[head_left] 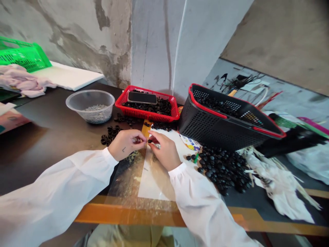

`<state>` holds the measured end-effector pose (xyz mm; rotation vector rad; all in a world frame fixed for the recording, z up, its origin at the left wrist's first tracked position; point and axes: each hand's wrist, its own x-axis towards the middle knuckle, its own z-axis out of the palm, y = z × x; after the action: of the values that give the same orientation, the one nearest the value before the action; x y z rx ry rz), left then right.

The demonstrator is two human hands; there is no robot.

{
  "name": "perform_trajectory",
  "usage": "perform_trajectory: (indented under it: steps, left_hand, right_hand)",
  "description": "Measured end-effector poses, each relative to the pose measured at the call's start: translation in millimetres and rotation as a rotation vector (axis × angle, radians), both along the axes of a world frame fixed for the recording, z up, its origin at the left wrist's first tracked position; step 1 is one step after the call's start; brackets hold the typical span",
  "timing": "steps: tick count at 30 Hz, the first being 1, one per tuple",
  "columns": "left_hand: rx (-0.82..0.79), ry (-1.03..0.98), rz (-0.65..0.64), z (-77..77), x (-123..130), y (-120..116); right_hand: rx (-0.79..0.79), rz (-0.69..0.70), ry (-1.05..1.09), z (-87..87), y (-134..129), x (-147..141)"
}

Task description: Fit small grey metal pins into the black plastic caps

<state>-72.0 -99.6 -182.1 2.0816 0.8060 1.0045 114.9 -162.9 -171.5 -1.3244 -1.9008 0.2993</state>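
Observation:
My left hand and my right hand meet fingertip to fingertip above the middle of the table. Between the right thumb and forefinger is a small black round piece. The left fingers are pinched together right beside it; whatever they hold is too small to make out. Below the hands lies a white sheet. A small heap of black ring-like pieces lies beside the left hand. To the right of the right hand spreads a bigger pile of glossy black domed pieces.
A clear plastic bowl of small metal parts stands at back left. Beside it, a red basket holds black pieces with a phone on top. A tall black basket with red handles stands right, near white cloth strips.

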Motion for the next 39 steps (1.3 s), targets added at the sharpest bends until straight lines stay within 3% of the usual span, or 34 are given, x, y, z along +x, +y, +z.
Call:
perform_trajectory:
  steps: [5, 9, 12, 18, 24, 26, 29, 31, 36, 39]
  left_hand:
    - [0.068, 0.074, 0.006, 6.6, -2.4, -3.7]
    - [0.078, 0.091, -0.004, 9.0, -2.7, -6.8]
    - [0.080, 0.068, -0.025, 6.9, -2.2, -6.0]
    - [0.068, 0.012, -0.016, 3.7, -1.4, -1.1]
    - [0.084, 0.028, -0.001, 9.9, -4.5, 5.2]
    - [0.232, 0.135, 0.108, 17.8, -13.4, 13.5]
    - [0.522, 0.429, 0.393, 31.2, -35.4, 33.4]
    - [0.563, 0.568, 0.456, 36.6, -50.1, 47.6]
    - [0.523, 0.690, 0.018, 33.5, -64.5, 65.3]
    - [0.527, 0.762, -0.006, 31.1, -64.1, 65.4]
  right_hand:
    - [0.074, -0.012, -0.319, 5.1, -9.3, -4.0]
    - [0.058, -0.007, -0.370, 5.2, -13.1, -5.9]
    - [0.020, 0.005, -0.150, 2.0, -9.1, -4.3]
    - [-0.255, 0.013, 0.612, -7.8, 5.4, -1.8]
    - [-0.417, 0.028, 0.890, -8.4, 8.1, -3.7]
    - [-0.420, 0.008, 0.967, -7.7, 8.4, -2.4]
    - [-0.435, -0.027, 1.019, -8.1, 9.1, -0.2]
    - [-0.457, -0.042, 1.019, -8.8, 9.3, 0.2]
    - [-0.474, -0.053, 1.022, -7.9, 9.0, -1.7]
    - [-0.479, -0.045, 1.023, -7.5, 9.6, -2.1]
